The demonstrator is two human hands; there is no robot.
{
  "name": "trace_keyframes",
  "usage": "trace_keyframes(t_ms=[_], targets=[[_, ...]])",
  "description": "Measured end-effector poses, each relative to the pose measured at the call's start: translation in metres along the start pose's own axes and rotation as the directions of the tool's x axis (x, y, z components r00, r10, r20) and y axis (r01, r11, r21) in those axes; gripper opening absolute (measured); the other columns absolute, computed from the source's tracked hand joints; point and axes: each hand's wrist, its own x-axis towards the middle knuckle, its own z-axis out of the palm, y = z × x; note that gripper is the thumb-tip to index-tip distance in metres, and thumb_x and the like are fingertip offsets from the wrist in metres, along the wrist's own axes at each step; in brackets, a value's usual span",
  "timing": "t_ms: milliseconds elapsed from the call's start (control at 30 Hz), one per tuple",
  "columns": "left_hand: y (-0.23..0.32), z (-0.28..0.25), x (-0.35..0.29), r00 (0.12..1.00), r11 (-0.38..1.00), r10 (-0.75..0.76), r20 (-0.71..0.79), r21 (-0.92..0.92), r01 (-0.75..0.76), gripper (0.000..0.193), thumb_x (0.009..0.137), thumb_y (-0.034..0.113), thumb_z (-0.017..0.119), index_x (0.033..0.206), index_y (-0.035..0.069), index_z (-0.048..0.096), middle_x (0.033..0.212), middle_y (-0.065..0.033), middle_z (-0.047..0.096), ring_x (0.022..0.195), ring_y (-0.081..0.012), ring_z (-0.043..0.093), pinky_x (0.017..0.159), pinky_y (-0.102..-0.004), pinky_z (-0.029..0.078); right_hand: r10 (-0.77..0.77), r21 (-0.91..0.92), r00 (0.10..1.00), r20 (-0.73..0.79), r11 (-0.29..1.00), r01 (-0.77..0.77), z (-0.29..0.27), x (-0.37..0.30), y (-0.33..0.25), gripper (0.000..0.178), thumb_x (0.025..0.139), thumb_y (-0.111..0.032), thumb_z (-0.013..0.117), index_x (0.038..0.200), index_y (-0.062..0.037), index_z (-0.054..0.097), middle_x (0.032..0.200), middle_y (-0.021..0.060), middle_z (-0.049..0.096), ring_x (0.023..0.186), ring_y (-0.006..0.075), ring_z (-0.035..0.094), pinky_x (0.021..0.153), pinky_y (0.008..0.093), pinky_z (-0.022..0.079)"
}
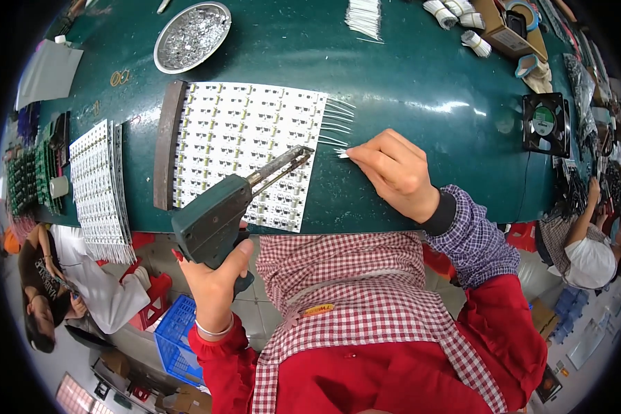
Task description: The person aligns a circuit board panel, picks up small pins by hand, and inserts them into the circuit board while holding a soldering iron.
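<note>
My left hand [214,283] is wrapped round the handle of a dark green soldering gun [212,215]. Its metal tip reaches the right edge of a white circuit board panel [255,124], which lies flat on the green table. Along that edge several thin white wires [336,129] stick out to the right. Just beyond the tip, my right hand [400,172] pinches a few short white wires [341,152] between thumb and fingertips; whether one touches the board is too small to tell. A dark metal bar [169,145] runs along the panel's left edge.
A metal bowl [158,55] of small silvery bits stands at the far left. Bunched white wires [363,19] lie at the back. To the right are a cardboard box [507,34] and a black fan [546,124]. More panels [98,181] stand at left. People sit at both sides.
</note>
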Motion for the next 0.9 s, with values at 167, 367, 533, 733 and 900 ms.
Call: trace_keyframes(t_ms=[167, 367, 533, 733, 900], targets=[[-0.003, 0.002, -0.003, 1.0, 1.0, 0.01, -0.008, 0.021, -0.01, 0.04, 0.078, -0.009, 0.072, 0.117, -0.005, 0.065, 0.097, -0.0098, 0.071, 0.059, -0.0094, 0.057, 0.051, -0.0247, 0.045, -0.01, 0.011, 1.0, -0.025, 1.0, 0.01, 0.0, -0.001, -0.002, 0.027, 0.072, 0.01, 0.078, 0.096, 0.0008, 0.071, 0.079, 0.0093, 0.065, 0.069, 0.0233, 0.064, 0.058, 0.0325, 0.05], [-0.001, 0.005, -0.003, 1.0, 0.999, 0.018, -0.02, 0.028, -0.017, 0.038, 0.079, -0.009, 0.072, 0.115, -0.006, 0.065, 0.095, -0.0102, 0.07, 0.058, -0.0095, 0.057, 0.05, -0.025, 0.045, -0.004, 0.01, 1.0, -0.029, 1.0, 0.005, -0.001, -0.001, -0.002, 0.027, 0.072, 0.01, 0.079, 0.096, 0.0008, 0.071, 0.079, 0.0092, 0.065, 0.068, 0.0231, 0.064, 0.057, 0.0326, 0.05], [-0.005, 0.008, -0.005, 0.996, 0.998, 0.051, -0.067, 0.035, -0.049, 0.043, 0.08, -0.008, 0.073, 0.121, -0.005, 0.063, 0.101, -0.0115, 0.07, 0.061, -0.0102, 0.059, 0.05, -0.0247, 0.046, -0.02, -0.003, 0.999, -0.04, 1.0, 0.02, 0.0, -0.001, -0.001, 0.029, 0.071, 0.01, 0.079, 0.097, 0.0006, 0.071, 0.079, 0.0093, 0.065, 0.068, 0.023, 0.064, 0.057, 0.0323, 0.05], [-0.007, 0.003, -0.01, 0.997, 0.998, 0.063, -0.053, 0.008, -0.063, 0.046, 0.081, -0.008, 0.073, 0.125, -0.004, 0.062, 0.104, -0.0115, 0.07, 0.064, -0.0103, 0.06, 0.051, -0.0245, 0.047, -0.057, 0.012, 0.998, -0.041, 0.998, 0.057, 0.002, 0.007, -0.005, 0.03, 0.07, 0.009, 0.079, 0.097, 0.0005, 0.071, 0.08, 0.0092, 0.065, 0.069, 0.0229, 0.064, 0.058, 0.0322, 0.051], [-0.009, 0.002, -0.012, 0.998, 0.999, 0.033, -0.052, 0.028, -0.031, 0.046, 0.08, -0.006, 0.075, 0.125, -0.003, 0.062, 0.105, -0.0105, 0.07, 0.068, -0.0102, 0.061, 0.054, -0.024, 0.048, -0.07, 0.01, 0.997, 0.012, 0.998, 0.07, 0.012, 0.017, -0.008, 0.028, 0.071, 0.007, 0.079, 0.096, 0.0001, 0.071, 0.081, 0.0076, 0.064, 0.07, 0.0225, 0.063, 0.057, 0.0328, 0.051]])
